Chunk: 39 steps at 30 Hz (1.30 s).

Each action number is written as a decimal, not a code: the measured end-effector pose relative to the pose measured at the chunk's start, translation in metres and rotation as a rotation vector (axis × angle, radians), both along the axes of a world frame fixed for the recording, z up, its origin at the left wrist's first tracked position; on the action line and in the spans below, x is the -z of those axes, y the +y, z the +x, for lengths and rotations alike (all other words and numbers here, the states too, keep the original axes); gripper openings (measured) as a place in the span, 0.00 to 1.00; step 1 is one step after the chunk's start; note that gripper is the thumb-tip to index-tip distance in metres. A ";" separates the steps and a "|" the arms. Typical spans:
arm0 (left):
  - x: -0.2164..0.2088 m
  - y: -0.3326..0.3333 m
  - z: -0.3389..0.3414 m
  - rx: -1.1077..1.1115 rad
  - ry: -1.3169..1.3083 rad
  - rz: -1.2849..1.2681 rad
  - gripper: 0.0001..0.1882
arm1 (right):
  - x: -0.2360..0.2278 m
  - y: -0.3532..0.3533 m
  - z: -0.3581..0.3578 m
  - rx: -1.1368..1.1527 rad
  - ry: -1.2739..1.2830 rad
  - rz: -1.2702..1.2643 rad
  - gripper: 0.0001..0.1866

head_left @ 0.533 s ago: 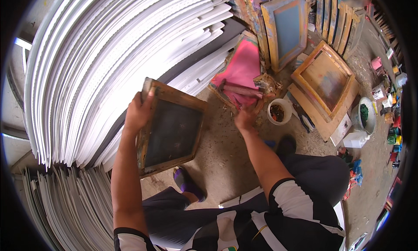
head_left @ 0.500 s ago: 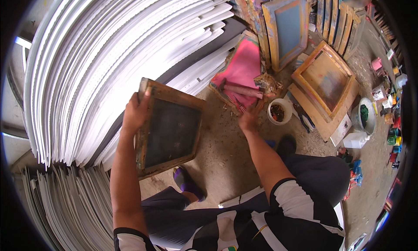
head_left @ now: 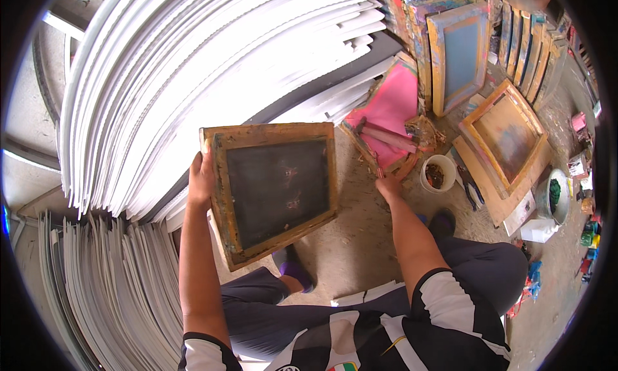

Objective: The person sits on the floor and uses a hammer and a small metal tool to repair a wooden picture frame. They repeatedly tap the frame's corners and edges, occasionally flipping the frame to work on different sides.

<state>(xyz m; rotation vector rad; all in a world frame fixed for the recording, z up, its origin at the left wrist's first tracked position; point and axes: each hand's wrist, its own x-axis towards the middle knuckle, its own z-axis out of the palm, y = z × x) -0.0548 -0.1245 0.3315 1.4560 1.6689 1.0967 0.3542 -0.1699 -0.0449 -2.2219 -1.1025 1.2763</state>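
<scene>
My left hand point(head_left: 202, 181) is closed around the left edge of a wooden screen-printing frame point(head_left: 331, 178). The frame is raised off the floor and tilted, its dark mesh facing me with small reddish marks. My right hand point(head_left: 391, 188) reaches down to the near corner of a pink-covered screen frame point(head_left: 391, 116); thumb and fingers lie either side of that corner, partly hidden. Across the pink surface rests a pink-stained wooden bar point(head_left: 388, 136), perhaps a squeegee. Close to the right hand stands a white tub point(head_left: 440, 175) with dark scraps inside.
Tall stacks of white sheets point(head_left: 212, 68) fill the left, with grey sheets point(head_left: 122, 281) nearer. Several upright frames point(head_left: 460, 55) stand at the back right. Another frame point(head_left: 505, 139) lies on a board, beside pliers point(head_left: 472, 185). Paint containers point(head_left: 557, 197) line the right side.
The dark-meshed frame has swung rightward in my left hand, its face turned more toward me. My right hand stays at the pink frame's corner. The surroundings have shifted right in view.
</scene>
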 end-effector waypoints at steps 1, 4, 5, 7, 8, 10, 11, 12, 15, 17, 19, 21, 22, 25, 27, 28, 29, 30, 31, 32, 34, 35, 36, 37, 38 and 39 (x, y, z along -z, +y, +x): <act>0.000 -0.005 -0.003 -0.041 0.002 -0.036 0.27 | 0.001 0.002 0.001 0.033 0.019 -0.006 0.24; 0.005 -0.024 -0.003 -0.060 -0.195 -0.075 0.29 | 0.005 0.008 0.000 0.123 0.079 -0.029 0.24; 0.016 -0.027 -0.007 -0.063 -0.234 -0.045 0.32 | 0.006 0.010 -0.001 0.149 0.099 -0.037 0.24; 0.034 -0.031 -0.011 -0.144 -0.368 -0.128 0.36 | 0.015 0.012 -0.004 0.274 0.194 0.127 0.26; 0.039 -0.028 -0.007 -0.195 -0.470 -0.171 0.36 | 0.031 0.011 -0.003 0.379 0.265 0.302 0.28; 0.037 -0.030 0.015 -0.249 -0.399 -0.144 0.35 | 0.053 0.009 0.003 0.504 0.305 0.532 0.31; 0.033 -0.031 0.019 -0.202 -0.431 -0.176 0.34 | 0.055 0.008 0.008 0.524 0.269 0.584 0.32; 0.027 -0.032 0.025 -0.202 -0.431 -0.182 0.34 | 0.057 0.007 0.017 0.470 0.125 0.518 0.33; 0.020 -0.039 0.035 -0.179 -0.457 -0.185 0.34 | 0.036 0.004 0.019 0.356 -0.059 0.263 0.31; 0.023 -0.042 0.035 -0.153 -0.451 -0.187 0.34 | 0.007 0.000 0.020 0.302 -0.103 0.079 0.28; 0.025 -0.044 0.039 -0.081 -0.443 -0.176 0.34 | -0.013 -0.002 0.017 0.255 -0.152 -0.105 0.26; 0.021 -0.046 0.050 -0.053 -0.463 -0.170 0.35 | -0.022 0.004 0.007 0.158 -0.279 0.232 0.19; 0.016 -0.046 0.064 -0.052 -0.476 -0.168 0.35 | -0.028 0.008 0.005 0.116 -0.351 0.396 0.16; 0.004 -0.051 0.084 -0.013 -0.468 -0.170 0.35 | -0.109 0.046 -0.041 0.104 -0.051 0.963 0.13; 0.010 -0.050 0.083 -0.012 -0.473 -0.141 0.34 | -0.190 0.053 -0.081 0.076 0.191 1.204 0.12; 0.011 -0.049 0.082 -0.010 -0.475 -0.126 0.34 | -0.228 0.050 -0.099 0.058 0.313 1.290 0.12; 0.009 -0.048 0.085 0.000 -0.486 -0.125 0.34 | -0.256 0.042 -0.111 -0.016 0.342 1.234 0.14; 0.006 -0.048 0.088 0.009 -0.497 -0.124 0.33 | -0.281 0.032 -0.121 -0.088 0.371 1.176 0.16; 0.004 -0.051 0.090 0.008 -0.502 -0.120 0.33 | -0.310 0.016 -0.130 -0.175 0.389 1.114 0.20; 0.002 -0.050 0.092 -0.010 -0.511 -0.133 0.32 | -0.332 0.000 -0.139 -0.256 0.395 1.055 0.24; 0.000 -0.048 0.096 -0.041 -0.530 -0.161 0.31 | -0.341 -0.019 -0.159 -0.354 0.299 0.962 0.28; -0.002 -0.047 0.100 -0.028 -0.544 -0.161 0.30 | -0.336 -0.026 -0.170 -0.333 0.243 1.005 0.27; -0.004 -0.046 0.103 -0.015 -0.558 -0.162 0.29 | -0.329 -0.031 -0.178 -0.312 0.187 1.047 0.27; -0.004 -0.047 0.104 -0.012 -0.570 -0.163 0.29 | -0.326 -0.037 -0.183 -0.288 0.175 1.033 0.23; -0.001 -0.046 0.103 -0.016 -0.566 -0.147 0.28 | -0.324 -0.039 -0.185 -0.264 0.188 1.037 0.20; 0.003 -0.044 0.102 -0.021 -0.562 -0.131 0.28 | -0.322 -0.041 -0.187 -0.239 0.200 1.040 0.18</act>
